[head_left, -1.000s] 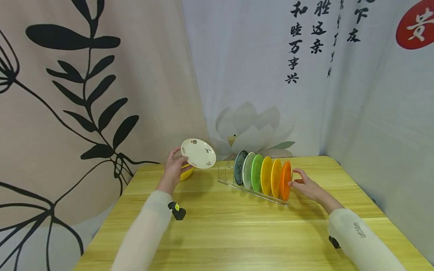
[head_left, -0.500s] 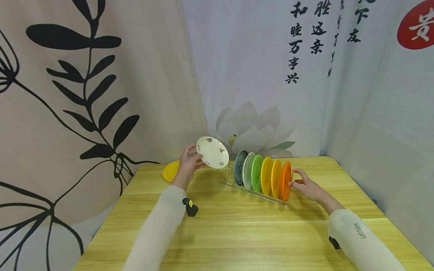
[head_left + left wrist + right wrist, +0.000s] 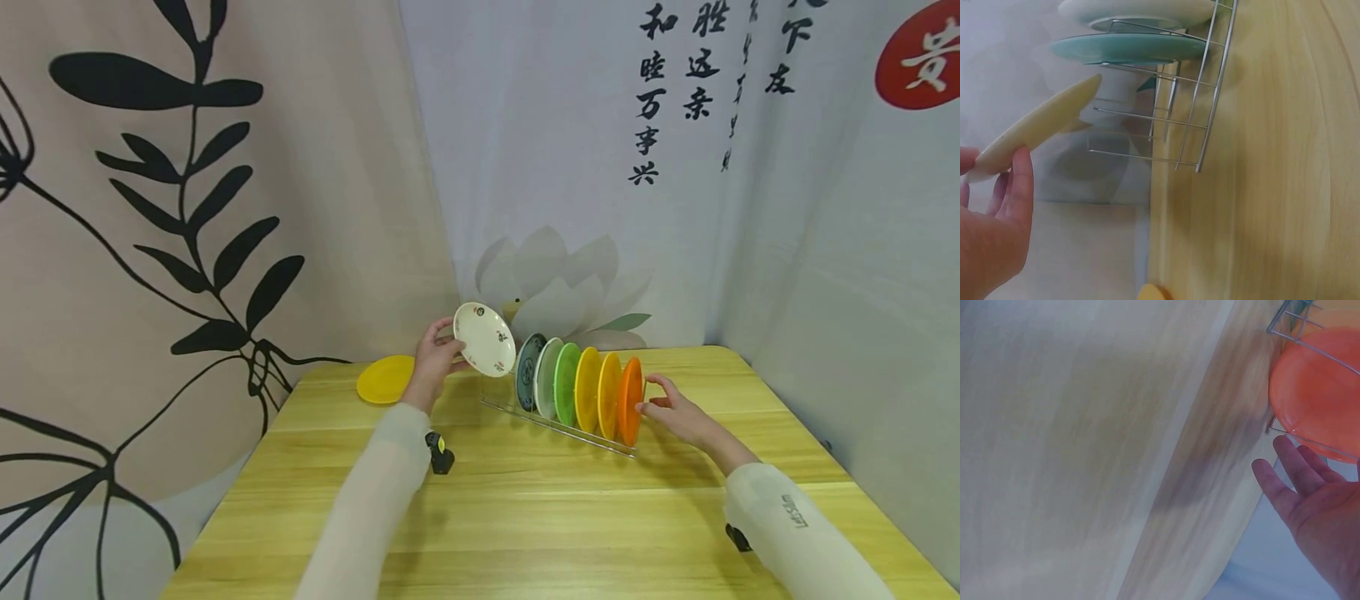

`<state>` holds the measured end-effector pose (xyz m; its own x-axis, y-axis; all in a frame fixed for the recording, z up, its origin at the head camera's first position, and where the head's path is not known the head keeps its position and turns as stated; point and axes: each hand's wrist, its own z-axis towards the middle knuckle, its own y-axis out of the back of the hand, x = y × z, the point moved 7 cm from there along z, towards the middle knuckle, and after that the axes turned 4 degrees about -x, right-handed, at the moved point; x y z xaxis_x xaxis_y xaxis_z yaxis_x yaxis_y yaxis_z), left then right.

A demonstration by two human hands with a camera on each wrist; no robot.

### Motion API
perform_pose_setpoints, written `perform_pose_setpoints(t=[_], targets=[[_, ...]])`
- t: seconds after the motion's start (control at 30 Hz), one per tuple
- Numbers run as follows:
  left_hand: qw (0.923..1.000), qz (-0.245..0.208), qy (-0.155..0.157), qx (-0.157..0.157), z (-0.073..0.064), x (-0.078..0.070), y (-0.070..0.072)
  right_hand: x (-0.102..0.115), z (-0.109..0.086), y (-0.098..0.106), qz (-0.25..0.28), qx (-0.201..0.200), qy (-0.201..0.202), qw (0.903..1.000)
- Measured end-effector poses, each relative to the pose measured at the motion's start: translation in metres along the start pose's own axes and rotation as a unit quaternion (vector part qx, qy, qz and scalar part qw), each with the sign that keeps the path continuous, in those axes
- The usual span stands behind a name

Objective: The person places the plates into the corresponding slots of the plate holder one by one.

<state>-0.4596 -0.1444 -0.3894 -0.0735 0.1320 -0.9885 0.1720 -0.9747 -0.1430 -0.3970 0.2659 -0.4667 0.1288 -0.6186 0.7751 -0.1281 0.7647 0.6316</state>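
Note:
My left hand (image 3: pixel 435 364) grips the edge of a small white plate (image 3: pixel 484 339) with a printed pattern. It holds the plate tilted, above the left end of a wire plate rack (image 3: pixel 1210 112). In the left wrist view, the plate's lower edge is apart from the wires. At the rack's right end, my right hand (image 3: pixel 675 410) holds the end wire between thumb and index finger, beside an orange plate (image 3: pixel 632 402). Its other fingers (image 3: pixel 1297 465) extend loosely past the wire.
Standing in the rack are a dark patterned plate (image 3: pixel 528 372), a pale plate (image 3: pixel 548 378), a green plate (image 3: pixel 567 383) and two yellow plates (image 3: pixel 588 388). Another yellow plate (image 3: pixel 385 379) lies on the wooden table (image 3: pixel 570 517) at the back left. A printed curtain hangs behind.
My left hand has carried the white plate rightward, from above the yellow plate to the rack's left end. The yellow plate has come into full view. My right hand has stayed put.

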Motion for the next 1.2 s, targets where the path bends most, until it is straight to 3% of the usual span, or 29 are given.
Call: perform_pose_setpoints(t=[0.2, 0.63, 0.77, 0.87, 1.0, 1.2], targets=[[0.9998, 0.018, -0.002, 0.01, 0.0, 0.005, -0.009, 0.003, -0.001, -0.002, -0.002, 0.004, -0.004, 1.0], [0.9998, 0.014, -0.008, 0.01, 0.003, 0.016, -0.025, 0.002, -0.001, -0.001, 0.0, 0.003, -0.006, 1.0], [0.9999, 0.016, 0.0, 0.005, 0.001, 0.021, -0.032, 0.003, -0.003, -0.002, 0.0, 0.003, -0.01, 0.9999], [0.9997, 0.009, 0.02, 0.006, -0.007, 0.016, -0.036, 0.003, -0.003, -0.003, 0.0, 0.003, -0.01, 0.9999], [0.9995, 0.003, 0.031, -0.001, -0.007, 0.021, -0.032, 0.003, -0.002, -0.004, -0.001, 0.006, -0.006, 1.0], [0.9989, 0.023, 0.019, -0.038, 0.006, 0.037, -0.011, 0.002, 0.0, -0.002, -0.001, 0.003, -0.006, 1.0]])
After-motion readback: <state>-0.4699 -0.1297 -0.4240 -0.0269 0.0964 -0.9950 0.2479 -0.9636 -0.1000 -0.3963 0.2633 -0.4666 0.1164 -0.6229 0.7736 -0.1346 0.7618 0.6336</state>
